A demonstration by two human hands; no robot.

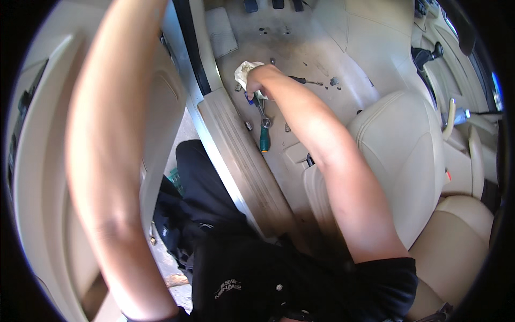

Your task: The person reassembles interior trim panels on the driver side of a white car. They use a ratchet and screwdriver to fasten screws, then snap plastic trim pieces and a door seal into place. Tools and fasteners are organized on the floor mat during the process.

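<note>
My left forearm rises along the open door, and its hand is beyond the upper edge of the picture. My right hand reaches down to the beige car floor, its fingers closed on a crumpled white cloth. Just below those fingers, a small blue piece shows, partly hidden. A ratchet with a green handle lies close by, its round head toward the hand. To the hand's right, a dark-handled driver lies partly behind my forearm.
Several small metal sockets, such as one socket, are scattered on the floor. The door sill runs beside my leg. A beige seat stands at the right, the door panel at the left. Pedals show at the top.
</note>
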